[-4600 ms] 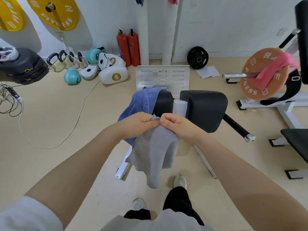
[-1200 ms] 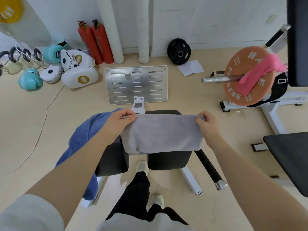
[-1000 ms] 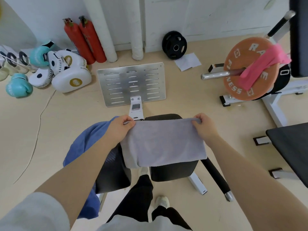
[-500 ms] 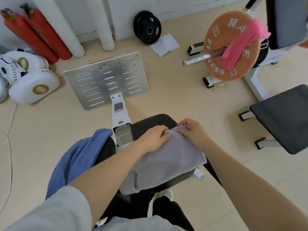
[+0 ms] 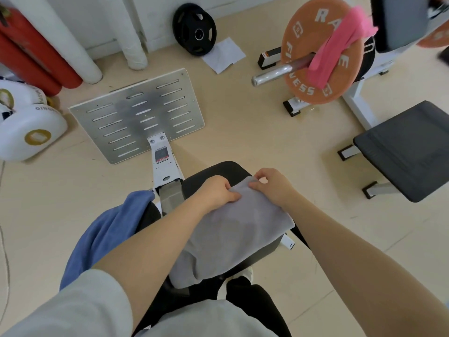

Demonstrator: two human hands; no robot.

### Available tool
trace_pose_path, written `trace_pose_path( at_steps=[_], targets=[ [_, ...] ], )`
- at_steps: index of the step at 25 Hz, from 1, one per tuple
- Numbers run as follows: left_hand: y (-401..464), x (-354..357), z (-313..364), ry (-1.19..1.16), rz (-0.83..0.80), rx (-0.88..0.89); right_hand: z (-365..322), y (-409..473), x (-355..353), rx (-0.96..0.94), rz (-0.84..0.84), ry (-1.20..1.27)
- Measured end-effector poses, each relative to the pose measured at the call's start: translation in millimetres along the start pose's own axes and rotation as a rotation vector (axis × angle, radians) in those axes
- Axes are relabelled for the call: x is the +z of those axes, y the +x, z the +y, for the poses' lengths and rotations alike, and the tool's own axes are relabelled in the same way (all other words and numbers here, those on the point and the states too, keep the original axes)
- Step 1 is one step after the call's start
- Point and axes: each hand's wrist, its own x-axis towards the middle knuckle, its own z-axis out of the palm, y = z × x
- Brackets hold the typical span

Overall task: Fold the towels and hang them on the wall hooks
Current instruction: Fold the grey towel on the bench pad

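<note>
Both hands met atop soft grey towel (image 5: 233, 229), pinching corner.

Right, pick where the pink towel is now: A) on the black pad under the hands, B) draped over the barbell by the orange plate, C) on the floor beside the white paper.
B: the pink towel hangs over the barbell against the orange plate.

One head-worn wide-angle view — looking steeply down and forward, close over the padded bench (image 5: 213, 173) — no second view.
</note>
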Motion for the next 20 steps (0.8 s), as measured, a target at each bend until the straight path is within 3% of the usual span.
trace_pose_path(
  at_steps=[2, 5, 7, 13, 17, 20],
  targets=[
    [-2, -1, 2, -0.075, -0.008, -0.008, -7, -8, -3, -0.122, -0.022, 0.035],
    [-11, -13, 8, -0.468, -0.097, 0.099, -23, -30, -18, -0.265, -0.077, 0.454],
    [-28, -22, 17, -0.619, -0.132, 0.234, -36, -45, -34, -0.362, -0.082, 0.593],
    [-66, -30, 45, -0.623, 0.193, 0.277, -65, -71, -52, -0.542, -0.011, 0.534],
    [-89, -23, 58, -0.726, 0.194, 0.197, -56, -91, -66, -0.624, 0.02, 0.389],
    [-107, -12, 68, -0.952, 0.195, 0.196, -48, -117, -85, -0.74, -0.069, 0.32]
  ],
)
